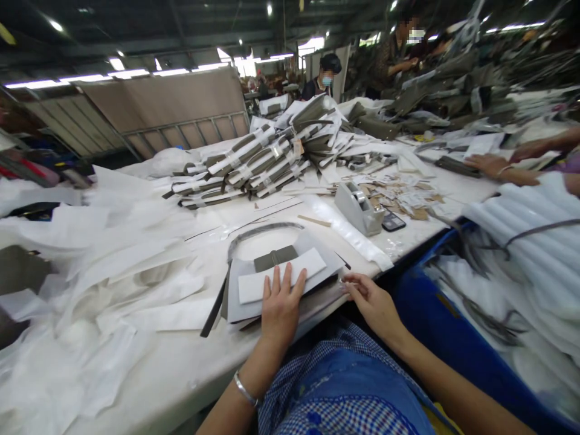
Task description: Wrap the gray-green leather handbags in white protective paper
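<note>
My left hand (281, 302) lies flat with fingers spread on a white foam strip (254, 289). Under that strip is a pale grey sheet (236, 307) on a flat dark bag piece, and an olive flap (266, 260) shows just beyond the strip. A grey curved handle (265, 229) arches at the far side, and a dark strap (212, 311) hangs out at the left. At the right corner of the bag piece, my right hand (369, 299) pinches a small clear bit, too small to name, between thumb and fingers.
A grey tape dispenser (357, 208) and a phone (393, 220) stand beyond my right hand. Wrapped olive bundles (254, 160) are heaped at the back. White sheets (113, 241) cover the left. A blue bin (435, 326) sits right. Another person's hands (492, 164) work at the far right.
</note>
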`<state>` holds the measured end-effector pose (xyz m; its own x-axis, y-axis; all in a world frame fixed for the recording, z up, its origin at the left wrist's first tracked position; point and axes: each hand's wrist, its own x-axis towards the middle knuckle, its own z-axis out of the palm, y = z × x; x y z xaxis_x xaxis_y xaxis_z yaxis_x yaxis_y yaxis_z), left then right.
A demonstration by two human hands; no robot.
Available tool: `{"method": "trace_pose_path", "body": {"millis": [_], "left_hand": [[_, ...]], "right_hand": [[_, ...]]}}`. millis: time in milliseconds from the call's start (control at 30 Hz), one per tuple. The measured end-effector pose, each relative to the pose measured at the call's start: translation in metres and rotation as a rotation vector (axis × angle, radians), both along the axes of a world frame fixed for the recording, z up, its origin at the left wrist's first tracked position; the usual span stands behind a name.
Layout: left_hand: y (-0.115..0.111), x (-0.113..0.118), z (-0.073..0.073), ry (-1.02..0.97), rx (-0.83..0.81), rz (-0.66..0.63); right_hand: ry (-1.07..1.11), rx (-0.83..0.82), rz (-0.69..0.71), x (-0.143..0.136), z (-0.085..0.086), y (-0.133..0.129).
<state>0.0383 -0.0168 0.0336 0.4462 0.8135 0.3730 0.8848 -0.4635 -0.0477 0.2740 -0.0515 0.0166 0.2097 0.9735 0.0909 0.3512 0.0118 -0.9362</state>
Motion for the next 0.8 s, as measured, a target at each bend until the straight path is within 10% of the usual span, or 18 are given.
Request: {"method": "trace_pose_path", "body": {"millis": [233, 800], "left_hand": [[0.003, -0.003, -0.005, 0.004, 0.086, -0.018], [0.002, -0.022, -0.014, -0.137, 0.245, -0.028]], "right_hand": [[0.333, -0.302, 0.106, 0.0, 0.009, 0.024], [1.044, -0.296, 0.03, -0.057, 0.073, 0.023]]}}
